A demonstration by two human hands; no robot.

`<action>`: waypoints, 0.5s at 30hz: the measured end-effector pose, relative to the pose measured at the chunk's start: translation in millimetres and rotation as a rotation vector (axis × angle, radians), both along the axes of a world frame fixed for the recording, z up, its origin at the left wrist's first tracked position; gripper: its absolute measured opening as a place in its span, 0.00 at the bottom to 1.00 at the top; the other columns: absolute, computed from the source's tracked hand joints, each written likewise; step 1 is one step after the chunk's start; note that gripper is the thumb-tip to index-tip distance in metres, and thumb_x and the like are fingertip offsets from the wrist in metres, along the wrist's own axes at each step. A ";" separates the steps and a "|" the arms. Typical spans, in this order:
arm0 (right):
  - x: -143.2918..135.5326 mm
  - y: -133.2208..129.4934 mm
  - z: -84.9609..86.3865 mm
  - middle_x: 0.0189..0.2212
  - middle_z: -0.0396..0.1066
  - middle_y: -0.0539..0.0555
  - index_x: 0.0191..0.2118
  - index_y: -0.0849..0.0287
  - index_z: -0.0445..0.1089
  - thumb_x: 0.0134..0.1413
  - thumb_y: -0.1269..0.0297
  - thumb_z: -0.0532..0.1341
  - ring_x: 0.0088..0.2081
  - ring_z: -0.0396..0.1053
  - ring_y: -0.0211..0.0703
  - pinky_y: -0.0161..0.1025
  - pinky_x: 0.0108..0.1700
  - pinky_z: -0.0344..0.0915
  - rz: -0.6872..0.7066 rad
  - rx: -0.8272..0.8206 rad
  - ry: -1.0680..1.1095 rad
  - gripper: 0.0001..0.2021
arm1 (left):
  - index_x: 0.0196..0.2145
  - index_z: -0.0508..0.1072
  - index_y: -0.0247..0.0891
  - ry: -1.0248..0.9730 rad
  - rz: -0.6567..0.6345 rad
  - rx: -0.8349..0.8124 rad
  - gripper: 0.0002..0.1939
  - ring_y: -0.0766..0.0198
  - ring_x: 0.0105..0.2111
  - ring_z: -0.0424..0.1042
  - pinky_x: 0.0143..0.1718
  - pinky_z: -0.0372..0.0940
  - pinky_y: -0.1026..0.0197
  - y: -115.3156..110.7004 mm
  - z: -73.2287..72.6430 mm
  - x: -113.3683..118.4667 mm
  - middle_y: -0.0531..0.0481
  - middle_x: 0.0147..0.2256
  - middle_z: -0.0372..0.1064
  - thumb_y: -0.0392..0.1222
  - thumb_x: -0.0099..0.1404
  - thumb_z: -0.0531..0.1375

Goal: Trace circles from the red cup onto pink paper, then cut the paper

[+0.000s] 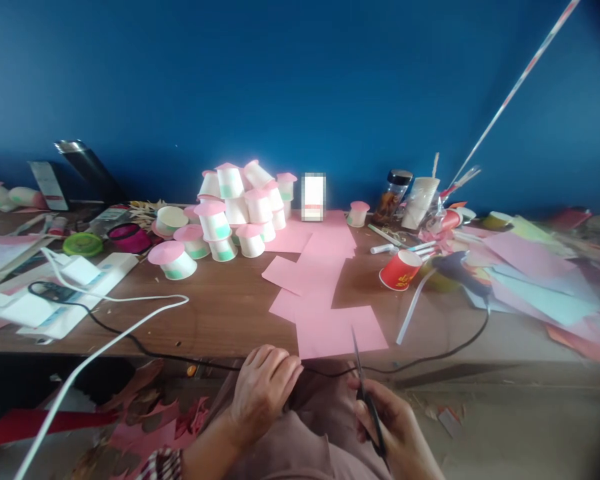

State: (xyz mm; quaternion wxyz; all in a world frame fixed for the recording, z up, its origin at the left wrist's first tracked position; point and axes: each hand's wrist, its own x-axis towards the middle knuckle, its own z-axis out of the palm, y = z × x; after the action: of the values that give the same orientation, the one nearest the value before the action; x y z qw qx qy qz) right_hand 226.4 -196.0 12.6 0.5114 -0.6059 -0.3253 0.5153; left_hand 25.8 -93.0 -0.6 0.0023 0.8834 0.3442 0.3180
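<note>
My right hand [385, 417] is closed round the handles of black scissors [359, 357], whose blades point up over a pink paper sheet [343, 330] at the table's front edge. My left hand [267, 383] lies at the table edge, left of that sheet, with its fingers pressed together and curled; what is under them, if anything, is hidden. More pink sheets [320, 267] overlap behind the front one. To their left stands a pile of white paper cups [230, 210] with pink paper tops and green patches.
A power strip [105, 287] with chargers lies at the left; a white cable [125, 333] and a black cable cross the front. At the right are a red cup [401, 270], a glue gun [453, 267], a jar [393, 193] and coloured papers [545, 287]. Pink scraps lie below.
</note>
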 end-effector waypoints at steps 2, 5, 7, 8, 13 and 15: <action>2.0 3.8 -5.4 0.17 0.62 0.47 0.41 0.63 0.72 0.46 0.45 0.65 0.20 0.59 0.35 0.33 0.23 0.59 0.005 0.021 -0.030 0.25 | 0.30 0.71 0.38 -0.106 0.011 -0.213 0.06 0.63 0.31 0.65 0.35 0.58 0.60 -7.1 2.4 1.2 0.50 0.28 0.68 0.39 0.64 0.57; 3.4 7.7 -12.6 0.17 0.61 0.47 0.40 0.64 0.71 0.46 0.44 0.65 0.20 0.58 0.34 0.33 0.23 0.59 -0.034 0.023 -0.040 0.25 | 0.24 0.71 0.37 -0.360 0.090 -0.861 0.13 0.66 0.27 0.64 0.31 0.56 0.63 -19.9 4.4 6.5 0.51 0.24 0.67 0.47 0.61 0.59; 3.1 8.3 -16.8 0.16 0.61 0.46 0.39 0.64 0.71 0.46 0.43 0.65 0.19 0.57 0.34 0.33 0.22 0.58 -0.023 -0.008 -0.020 0.26 | 0.23 0.73 0.36 -0.536 0.156 -1.310 0.16 0.68 0.25 0.62 0.28 0.55 0.65 -25.4 3.4 11.8 0.52 0.22 0.67 0.53 0.56 0.63; 2.8 8.1 -18.6 0.16 0.61 0.46 0.39 0.65 0.71 0.45 0.43 0.65 0.18 0.57 0.33 0.32 0.21 0.58 -0.008 -0.030 -0.012 0.27 | 0.25 0.74 0.35 -0.603 0.179 -1.466 0.19 0.68 0.24 0.62 0.26 0.54 0.65 -26.5 2.4 14.8 0.52 0.22 0.67 0.56 0.54 0.64; 2.1 4.2 -21.9 0.16 0.60 0.46 0.37 0.65 0.71 0.43 0.41 0.65 0.18 0.57 0.33 0.32 0.20 0.57 0.012 -0.104 -0.005 0.28 | 0.33 0.73 0.34 -0.804 0.290 -1.735 0.29 0.73 0.20 0.61 0.22 0.55 0.69 -18.5 0.7 28.3 0.51 0.24 0.68 0.66 0.52 0.60; 2.9 3.2 -20.7 0.16 0.61 0.46 0.37 0.65 0.71 0.42 0.40 0.65 0.18 0.58 0.33 0.32 0.21 0.58 0.024 -0.105 -0.003 0.28 | 0.32 0.72 0.34 -0.874 0.327 -1.759 0.28 0.74 0.20 0.61 0.22 0.56 0.69 -14.0 2.6 32.3 0.52 0.24 0.67 0.65 0.50 0.62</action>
State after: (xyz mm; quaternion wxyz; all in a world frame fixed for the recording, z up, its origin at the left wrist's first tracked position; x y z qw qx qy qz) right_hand 229.3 -192.9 -8.1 0.4720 -0.6288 -0.3058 0.5369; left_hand 58.1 -107.0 1.9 0.7391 0.3144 0.5437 0.2437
